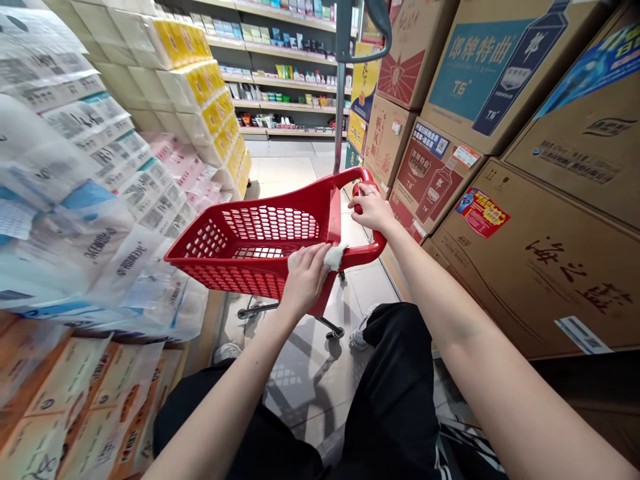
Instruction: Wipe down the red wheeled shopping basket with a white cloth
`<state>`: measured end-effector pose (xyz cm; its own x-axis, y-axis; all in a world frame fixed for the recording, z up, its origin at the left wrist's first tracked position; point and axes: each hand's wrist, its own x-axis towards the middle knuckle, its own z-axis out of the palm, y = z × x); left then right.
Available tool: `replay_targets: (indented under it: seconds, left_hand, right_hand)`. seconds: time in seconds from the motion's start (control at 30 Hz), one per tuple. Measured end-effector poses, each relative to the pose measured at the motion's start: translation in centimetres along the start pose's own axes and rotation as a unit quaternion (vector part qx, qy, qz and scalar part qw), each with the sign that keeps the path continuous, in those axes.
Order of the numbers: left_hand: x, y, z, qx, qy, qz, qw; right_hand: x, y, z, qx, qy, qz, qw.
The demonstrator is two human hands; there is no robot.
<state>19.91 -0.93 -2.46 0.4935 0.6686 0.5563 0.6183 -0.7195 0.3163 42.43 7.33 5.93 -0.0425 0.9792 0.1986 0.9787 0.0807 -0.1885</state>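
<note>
A red plastic shopping cart (250,247) with a perforated basket stands in a shop aisle in front of me. My right hand (371,208) is closed round the cart's red handle at its far right end. My left hand (306,275) presses a small white cloth (334,256) against the near rim of the basket, fingers curled over it. The basket looks empty inside. My legs in black trousers show below the cart.
Packs of tissue paper (85,200) are stacked high on the left. Large cardboard boxes (545,267) rise on the right, close to my right arm. A metal pole (341,87) stands behind the cart. Shelves of goods (285,73) line the far end of the tiled aisle.
</note>
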Motion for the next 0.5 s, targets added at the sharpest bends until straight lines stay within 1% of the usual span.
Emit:
replay_targets:
  seconds: [0.07,0.17,0.23,0.27,0.3,0.37,0.43,0.5]
  left_hand:
    - [0.3,1.3,0.6,0.004,0.000,0.015,1.000]
    - [0.9,3.0,1.7,0.025,0.016,0.026,0.999]
    - [1.1,3.7,2.4,0.046,0.026,0.031,0.998]
    - [1.1,3.6,2.5,0.056,0.027,0.037,0.997]
    - [1.1,3.3,2.6,0.064,0.026,0.044,0.997]
    - [0.5,1.9,2.4,0.074,0.019,0.053,0.996]
    - [-0.4,-0.5,1.9,0.078,0.016,0.037,0.996]
    - [-1.7,-3.5,1.3,0.083,0.030,0.002,0.996]
  right_hand:
    - [0.0,0.0,0.0,0.000,0.003,-0.001,1.000]
    - [0.0,0.1,0.1,0.004,0.004,-0.004,1.000]
    - [0.0,0.2,0.2,0.010,0.005,-0.008,1.000]
    - [0.1,0.3,0.2,0.013,0.007,-0.011,1.000]
    - [0.1,0.4,0.3,0.017,0.008,-0.014,1.000]
    - [0.2,0.6,0.3,0.022,0.009,-0.018,1.000]
    - [0.3,0.7,0.3,0.026,0.009,-0.021,0.999]
    - [0.3,0.8,0.3,0.027,0.008,-0.023,0.999]
